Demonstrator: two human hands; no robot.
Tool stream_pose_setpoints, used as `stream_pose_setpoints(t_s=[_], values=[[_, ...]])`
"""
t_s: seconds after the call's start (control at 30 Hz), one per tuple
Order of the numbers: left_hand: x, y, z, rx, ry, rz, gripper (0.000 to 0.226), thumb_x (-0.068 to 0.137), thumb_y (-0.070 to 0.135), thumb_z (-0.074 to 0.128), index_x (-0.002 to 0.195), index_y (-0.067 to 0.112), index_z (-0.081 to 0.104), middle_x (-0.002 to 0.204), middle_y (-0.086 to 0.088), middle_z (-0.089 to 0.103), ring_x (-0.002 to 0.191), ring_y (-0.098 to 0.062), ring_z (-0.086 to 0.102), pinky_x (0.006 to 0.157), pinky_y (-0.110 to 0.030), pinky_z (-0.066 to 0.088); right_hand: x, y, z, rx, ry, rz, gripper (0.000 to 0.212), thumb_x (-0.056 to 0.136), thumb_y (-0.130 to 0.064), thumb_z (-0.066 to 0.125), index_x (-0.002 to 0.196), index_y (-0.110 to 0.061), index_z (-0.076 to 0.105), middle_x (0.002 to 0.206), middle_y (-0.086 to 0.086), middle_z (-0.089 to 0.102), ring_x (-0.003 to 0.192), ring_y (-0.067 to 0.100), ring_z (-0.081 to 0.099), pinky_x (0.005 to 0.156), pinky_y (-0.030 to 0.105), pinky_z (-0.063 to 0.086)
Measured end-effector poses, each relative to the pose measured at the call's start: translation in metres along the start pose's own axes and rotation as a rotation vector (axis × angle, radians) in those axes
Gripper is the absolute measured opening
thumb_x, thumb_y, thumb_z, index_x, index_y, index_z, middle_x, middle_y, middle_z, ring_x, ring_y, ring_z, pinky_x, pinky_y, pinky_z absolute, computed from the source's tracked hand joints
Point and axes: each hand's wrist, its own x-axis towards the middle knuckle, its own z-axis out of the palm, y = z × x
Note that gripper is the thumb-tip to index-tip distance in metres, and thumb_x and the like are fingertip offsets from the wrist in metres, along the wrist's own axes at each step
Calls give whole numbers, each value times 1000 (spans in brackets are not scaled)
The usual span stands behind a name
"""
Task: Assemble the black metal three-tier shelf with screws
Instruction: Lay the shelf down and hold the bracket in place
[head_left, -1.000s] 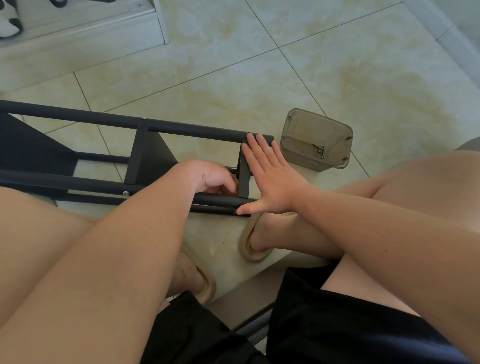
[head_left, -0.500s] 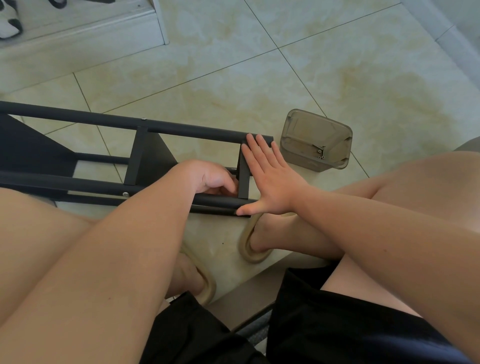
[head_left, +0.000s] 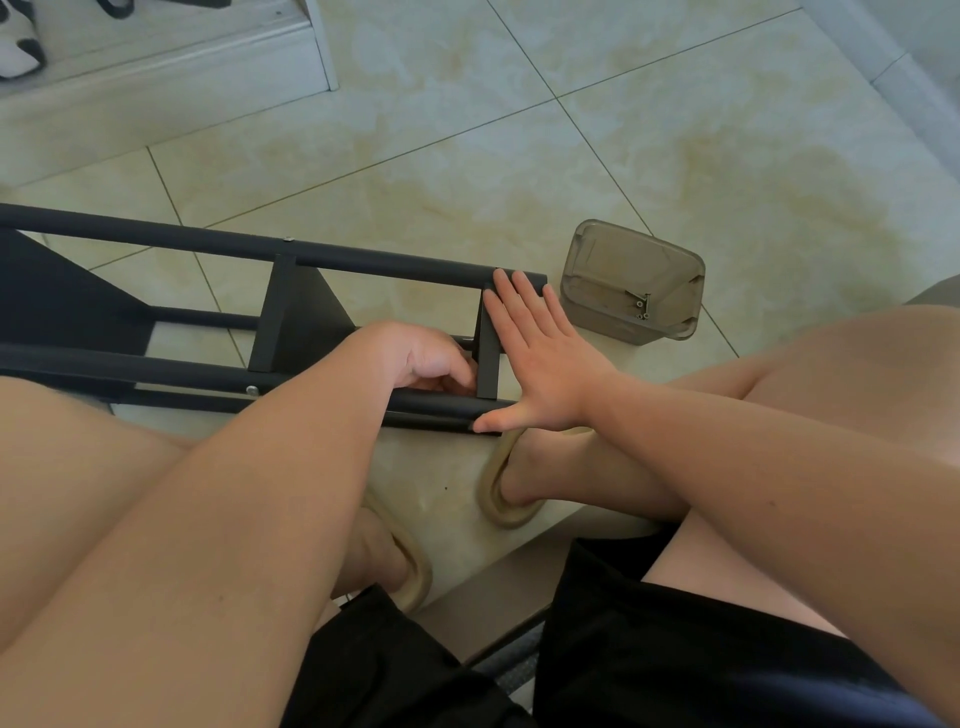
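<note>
Sideways on floor, black metal shelf (head_left: 218, 364), tube frame, w/ silver screw (head_left: 252, 389)

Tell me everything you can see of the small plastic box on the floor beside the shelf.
The plastic box is smoky grey-brown, translucent and rectangular, with rounded corners and a lipped rim. It has no lid on, and its open mouth faces the camera. A few small metal screws lie inside near its right side. It rests on the tiled floor, just right of the end of the black shelf and apart from it.
</note>
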Motion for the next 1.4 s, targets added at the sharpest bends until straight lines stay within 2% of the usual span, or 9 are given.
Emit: stream_pose_setpoints(t_s=[0.13, 0.23, 0.33, 0.53, 0.77, 0.9, 1.0, 1.17, 1.4], values=[[0, -1, -1, -39, -13, 18, 16, 91, 1, 60, 95, 11, 72, 89, -9, 71, 81, -22, 65, 74, -29, 51, 0, 0, 0, 2, -6, -3, 140, 68, -100, 33, 159, -6, -16, 166, 13, -27, 151, 30, -29, 123, 48, -17], [1, -2, -1, -62, -34, 24, 20, 91, -1, 57, 99, 9, 72, 100, -13, 70, 90, -25, 64, 86, -35, 51, 0, 0, 0, 0, -5, -2, 140, 67, -100, 31, 159, -5, -16, 166, 13, -27, 152, 30, -29, 124, 49, -16], [2, -2, -1, -82, -41, 24, 21, 91, -2, 56, 100, 9, 72, 101, -14, 70, 93, -26, 63, 87, -34, 50, 0, -1, -1, 2, -2, -4, 140, 67, -100, 31, 159, -5, -15, 166, 14, -26, 152, 30, -28, 124, 49, -15], [5, -5, -3, -63, -91, -51, 22, 93, 11, 60, 111, 10, 73, 116, -14, 71, 113, -31, 64, 108, -44, 45, -2, -1, 0, 4, 8, -9, 140, 67, -100, 29, 160, -4, -13, 166, 14, -24, 152, 30, -28, 124, 48, -16], [6, -4, -1, -83, -45, 32, 27, 92, -3, 56, 115, 1, 69, 122, -24, 66, 101, -29, 64, 99, -40, 49, 0, -1, 0, 5, 10, -8, 140, 66, -100, 26, 160, -3, -11, 167, 15, -23, 153, 31, -26, 124, 49, -14], [9, -6, -1, -71, -45, 51, 30, 90, -5, 56, 119, -1, 67, 123, -25, 65, 112, -37, 64, 105, -45, 46, -1, -1, 0, 8, 6, -10, 140, 66, -100, 28, 160, -4, -12, 167, 15, -23, 153, 31, -26, 124, 49, -15], [8, -6, -1, -65, -43, 68, 28, 90, -4, 57, 113, 4, 70, 119, -21, 69, 114, -36, 65, 105, -45, 48, -1, -1, 0, 4, 8, -11, 140, 66, -100, 28, 160, -3, -12, 167, 15, -23, 153, 32, -26, 124, 49, -14], [5, -5, 0, -91, -42, 61, 27, 91, -4, 56, 114, 3, 69, 111, -18, 71, 100, -29, 65, 94, -37, 51, -1, -1, 0, 2, 6, -9, 140, 66, -100, 28, 159, -4, -14, 166, 14, -25, 152, 31, -27, 124, 48, -16], [5, -3, -2, -24, -33, -42, 15, 92, 13, 62, 102, 8, 73, 91, -8, 72, 93, -27, 64, 96, -39, 49, -1, 0, 1, 2, 20, -10, 140, 67, -100, 29, 160, -4, -13, 166, 14, -24, 152, 30, -29, 123, 47, -18]])
